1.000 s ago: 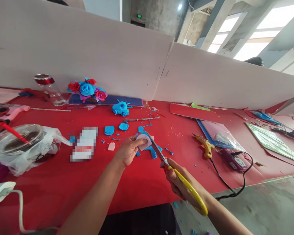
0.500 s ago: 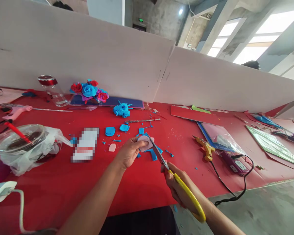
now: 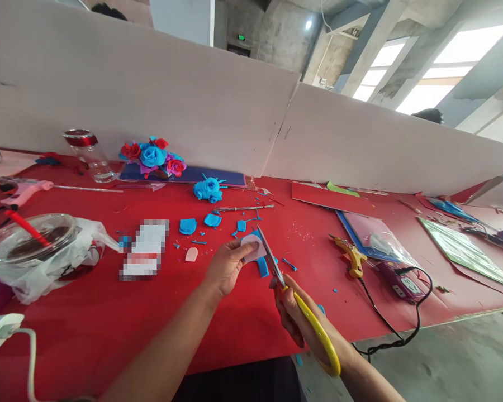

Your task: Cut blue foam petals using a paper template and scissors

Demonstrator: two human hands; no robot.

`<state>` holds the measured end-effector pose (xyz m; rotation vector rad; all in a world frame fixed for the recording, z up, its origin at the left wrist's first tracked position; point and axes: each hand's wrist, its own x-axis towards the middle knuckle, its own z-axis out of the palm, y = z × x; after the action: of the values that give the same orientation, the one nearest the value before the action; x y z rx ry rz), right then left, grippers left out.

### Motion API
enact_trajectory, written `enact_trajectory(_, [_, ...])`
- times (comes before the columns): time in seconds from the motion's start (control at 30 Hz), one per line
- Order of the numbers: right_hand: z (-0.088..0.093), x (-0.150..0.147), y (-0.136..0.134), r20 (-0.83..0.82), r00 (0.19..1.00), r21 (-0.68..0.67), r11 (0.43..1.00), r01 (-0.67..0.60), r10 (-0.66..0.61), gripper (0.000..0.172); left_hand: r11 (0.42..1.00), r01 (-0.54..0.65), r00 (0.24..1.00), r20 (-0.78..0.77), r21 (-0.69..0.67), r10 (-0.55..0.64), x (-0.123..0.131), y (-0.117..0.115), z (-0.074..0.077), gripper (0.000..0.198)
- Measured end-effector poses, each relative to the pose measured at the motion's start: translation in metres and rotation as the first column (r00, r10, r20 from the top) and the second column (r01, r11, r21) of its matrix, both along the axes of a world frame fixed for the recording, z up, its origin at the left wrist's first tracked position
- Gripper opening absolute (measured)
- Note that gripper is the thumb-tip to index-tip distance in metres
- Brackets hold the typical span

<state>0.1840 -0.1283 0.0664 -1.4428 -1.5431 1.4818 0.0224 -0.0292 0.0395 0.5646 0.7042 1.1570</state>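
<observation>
The left hand [image 3: 226, 271] had a rounded pale pink piece [image 3: 254, 254] pinched between thumb and fingers, with a blue layer [image 3: 251, 235] showing past its top edge. The right hand [image 3: 295, 307] was wrapped around the yellow-handled scissors [image 3: 312, 316], whose blades lay along the right side of the pink piece, above the red table [image 3: 235, 335]. Whether they were biting into the blue layer or merely beside it was hard to tell at that size.

The likeliest trouble was slippage: a loose pinch could have let the two layers slide apart, leaving an outline that strayed from the pink edge. Blades angled too far inward might have nicked the pink piece itself, or the left thumb, which pressed near them. Loose blue scraps [image 3: 262, 267] just beneath could have been snagged by a low-dipping tip.
</observation>
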Motion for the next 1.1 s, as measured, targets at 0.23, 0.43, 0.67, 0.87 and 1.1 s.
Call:
enact_trajectory(0.23, [-0.009,-0.006,0.002,-0.044,0.997,0.027,0.997,0.07,-0.068,0.052,1.0,-0.001,0.999,0.034,0.018,0.001,0.0,-0.001,0.003,0.018])
enact_trajectory(0.43, [-0.009,-0.013,0.001,-0.076,0.992,-0.007,0.995,0.1,-0.1,0.058,0.999,0.014,1.0,-0.012,0.049,-0.013,-0.002,0.0,0.0,0.021])
enact_trajectory(0.67, [-0.002,-0.009,0.0,-0.086,0.992,-0.049,0.994,0.093,-0.097,0.053,0.996,0.052,0.998,-0.027,0.073,-0.05,-0.005,0.001,0.002,0.02])
enact_trajectory(0.87, [0.0,0.002,0.002,0.031,0.999,0.008,1.0,0.025,-0.025,0.052,0.984,0.127,0.987,-0.11,0.122,-0.114,-0.011,0.003,0.002,0.015])
enact_trajectory(1.1, [0.003,0.011,0.003,0.13,0.991,0.011,1.0,-0.026,0.024,0.05,0.985,0.13,0.982,-0.153,0.109,-0.113,-0.013,0.003,0.002,0.014])
